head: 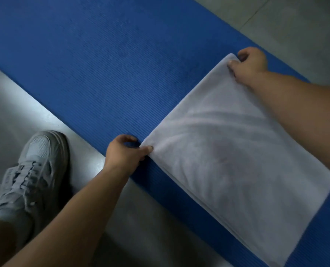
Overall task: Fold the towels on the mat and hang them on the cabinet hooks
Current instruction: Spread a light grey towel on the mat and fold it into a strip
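Note:
A pale grey towel (pixel 227 151) lies folded flat on the blue ribbed mat (pixel 102 74), at the right of the head view. Layered edges show along its near side. My left hand (pixel 124 153) pinches the towel's near left corner between thumb and fingers. My right hand (pixel 249 63) grips the far corner, and its forearm crosses above the towel's right side. The cabinet hooks are out of view.
Grey tiled floor (pixel 295 26) borders the mat on both sides. My foot in a grey laced sneaker (pixel 33 170) stands on the floor just left of the mat's near edge.

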A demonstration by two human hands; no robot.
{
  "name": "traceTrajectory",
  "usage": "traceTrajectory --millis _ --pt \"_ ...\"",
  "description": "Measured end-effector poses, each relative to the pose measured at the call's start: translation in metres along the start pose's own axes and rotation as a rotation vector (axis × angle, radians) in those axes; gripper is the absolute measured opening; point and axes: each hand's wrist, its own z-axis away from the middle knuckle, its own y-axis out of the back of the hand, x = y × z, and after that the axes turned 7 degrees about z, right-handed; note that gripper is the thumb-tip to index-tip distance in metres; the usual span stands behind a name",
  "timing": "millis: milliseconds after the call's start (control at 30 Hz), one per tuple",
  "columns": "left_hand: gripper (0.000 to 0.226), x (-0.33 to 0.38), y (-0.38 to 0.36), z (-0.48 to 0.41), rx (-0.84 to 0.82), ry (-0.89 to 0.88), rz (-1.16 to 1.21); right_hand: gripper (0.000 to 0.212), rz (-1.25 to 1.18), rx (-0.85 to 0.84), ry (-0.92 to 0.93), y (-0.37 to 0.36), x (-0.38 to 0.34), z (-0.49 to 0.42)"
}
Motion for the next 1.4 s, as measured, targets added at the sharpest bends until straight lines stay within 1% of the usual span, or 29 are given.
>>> traceTrajectory --millis 33,100,167,233,267,367,467,567,700,767,833,867,933,1000,1100,1167,1233,1267,1333,1400 --pt "0.040 -0.002 0.001 -0.001 -0.005 -0.002 0.039 0.048 0.010 -0.001 -0.034 -0.001 -0.002 -0.004" --pt "0.031 -0.006 0.005 -0.005 -0.007 -0.047 0.004 0.044 0.051 -0.022 -0.074 -0.003 -0.004 -0.012" --pt "0.021 -0.007 0.010 -0.005 -0.017 -0.108 -0.110 0.034 0.065 -0.039 -0.092 -0.003 -0.007 -0.015" --pt "0.011 -0.006 0.014 -0.005 -0.032 -0.149 -0.174 0.020 0.044 -0.037 -0.098 -0.003 -0.010 -0.018" --pt "0.012 -0.005 0.015 -0.004 -0.042 -0.159 -0.197 0.014 0.024 -0.029 -0.092 -0.002 -0.012 -0.018" --pt "0.017 -0.003 0.019 -0.002 -0.043 -0.169 -0.212 0.011 -0.043 0.039 -0.012 0.001 -0.021 -0.020" --pt "0.017 -0.001 0.028 -0.004 -0.006 -0.184 -0.128 0.011 -0.163 0.073 0.012 0.005 -0.038 -0.023" --pt "0.017 0.005 0.037 -0.014 0.028 -0.201 -0.026 0.021 -0.275 0.082 -0.020 0.005 -0.044 -0.037" --pt "0.017 0.014 0.045 -0.032 0.104 -0.218 0.190 0.019 -0.424 0.073 0.024 -0.001 -0.068 -0.045" --pt "0.016 0.019 0.047 -0.035 0.122 -0.262 0.280 0.022 -0.490 0.072 0.046 -0.004 -0.084 -0.045" --pt "0.018 0.024 0.048 -0.032 0.093 -0.331 0.332 0.019 -0.529 0.056 0.056 -0.003 -0.096 -0.042" --pt "0.020 0.026 0.047 -0.029 0.049 -0.377 0.315 0.013 -0.544 0.047 0.056 -0.003 -0.099 -0.041" --pt "0.019 0.029 0.044 -0.020 -0.098 -0.488 0.185 0.004 -0.533 0.022 0.063 0.006 -0.096 -0.036" --pt "0.016 0.030 0.037 -0.007 -0.231 -0.579 0.034 0.009 -0.508 -0.005 0.048 0.017 -0.085 -0.026" --pt "0.014 0.027 0.015 0.019 -0.373 -0.661 -0.132 0.013 -0.473 -0.045 0.006 0.038 -0.053 -0.004" --pt "0.015 0.017 -0.006 0.034 -0.467 -0.783 -0.270 0.014 -0.477 -0.060 -0.041 0.050 -0.024 0.008" --pt "0.019 0.001 -0.029 0.045 -0.532 -0.973 -0.449 0.017 -0.505 -0.075 -0.097 0.065 0.008 0.019" --pt "0.021 -0.009 -0.040 0.050 -0.552 -1.029 -0.508 0.018 -0.523 -0.075 -0.132 0.073 0.023 0.023" --pt "0.024 -0.032 -0.056 0.062 -0.581 -1.065 -0.561 0.022 -0.530 -0.045 -0.191 0.087 0.054 0.031" --pt "0.024 -0.051 -0.070 0.078 -0.594 -1.070 -0.577 0.026 -0.462 0.003 -0.214 0.099 0.085 0.038"
